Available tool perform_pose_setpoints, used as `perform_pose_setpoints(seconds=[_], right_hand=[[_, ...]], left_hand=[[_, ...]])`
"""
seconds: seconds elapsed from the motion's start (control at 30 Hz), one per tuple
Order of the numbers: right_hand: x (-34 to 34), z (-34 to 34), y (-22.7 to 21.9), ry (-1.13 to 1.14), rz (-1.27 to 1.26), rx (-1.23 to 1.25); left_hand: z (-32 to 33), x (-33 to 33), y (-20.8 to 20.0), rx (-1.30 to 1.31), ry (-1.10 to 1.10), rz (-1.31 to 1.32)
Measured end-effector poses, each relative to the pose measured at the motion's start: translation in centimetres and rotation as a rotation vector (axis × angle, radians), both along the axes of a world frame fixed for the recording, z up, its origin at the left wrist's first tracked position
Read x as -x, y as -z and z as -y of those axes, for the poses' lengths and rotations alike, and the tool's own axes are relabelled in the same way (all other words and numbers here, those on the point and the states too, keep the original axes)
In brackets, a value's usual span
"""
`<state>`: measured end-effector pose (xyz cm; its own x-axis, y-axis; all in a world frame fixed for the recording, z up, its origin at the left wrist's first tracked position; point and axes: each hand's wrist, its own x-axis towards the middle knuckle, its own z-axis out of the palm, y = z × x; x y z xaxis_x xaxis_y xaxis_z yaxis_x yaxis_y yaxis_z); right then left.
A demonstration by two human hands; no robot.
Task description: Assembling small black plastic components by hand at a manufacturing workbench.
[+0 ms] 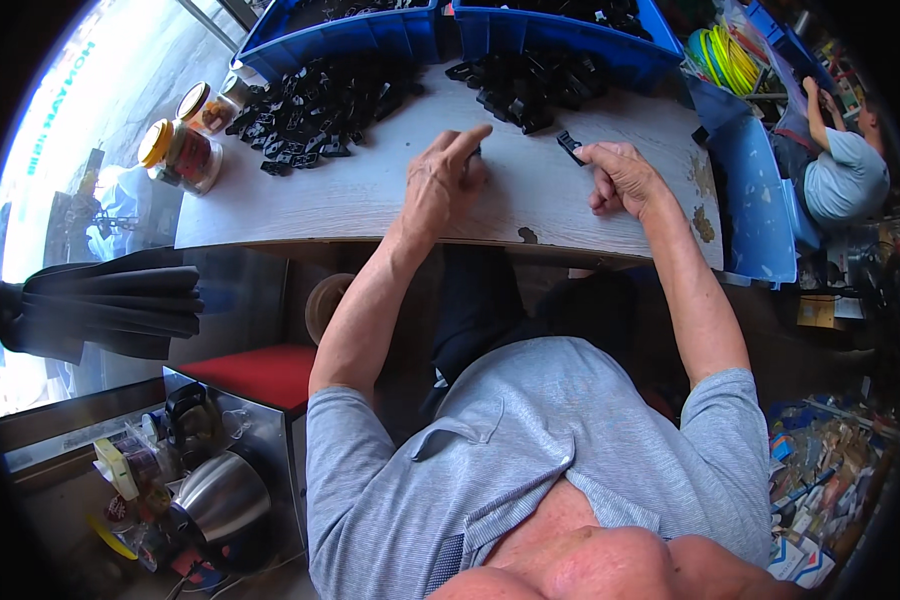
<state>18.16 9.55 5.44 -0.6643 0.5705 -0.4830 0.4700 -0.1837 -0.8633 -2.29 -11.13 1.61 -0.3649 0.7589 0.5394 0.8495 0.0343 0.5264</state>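
Small black plastic piece [570, 146], narrow and angular, pinched at the fingertips of the right hand [620, 178], lifted just off the table [370, 200] near its far right part. Right hand closed on that piece, thumb and forefinger clamped, other fingers curled under. Left hand [445, 180] resting on the tabletop just left of it, fingers bent together over something small and dark; cannot tell what, or whether truly gripped. Hands near each other, not touching.

Bare stretch of tabletop between and in front of the hands, running to the near edge; more open surface toward the left corner. Pale wood-grain top, worn, with chipped dark patches at the right edge and near front.

Beyond the hands, two heaps of like black parts: a larger left pile [315, 110] and a smaller right pile [525, 88], both matte, blocky, tumbled. Behind those, two blue plastic bins [370, 35], hard-walled, closing off the far edge. Two glass jars [185, 150] with yellow lids at the left corner. Another blue crate [760, 190] tight against the right edge. Coils of yellow-green cord [725, 60] far right. Another person [845, 165] in a grey shirt beyond the crate, well apart.
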Motion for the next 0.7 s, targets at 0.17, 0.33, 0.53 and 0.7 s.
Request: perform_pose_setpoints(seconds=[0.17,0.33,0.53,0.7], right_hand=[[0.1,0.2,-0.1,-0.018,-0.001,-0.002],[0.2,0.6,-0.3,-0.015,-0.007,0.004],[0.3,1.2,0.2,-0.125,-0.047,0.034],[1.0,1.7,0.6,-0.157,-0.028,-0.031]], left_hand=[[2.3,1.0,1.3,0.105,-0.089,-0.27],[1.9,-1.3,-0.4,-0.068,-0.256,-0.243],[-2.8,-5.9,-0.9,-0.081,0.049,-0.185],[-4.8,-5.8,1.2,-0.088,0.08,-0.116]])
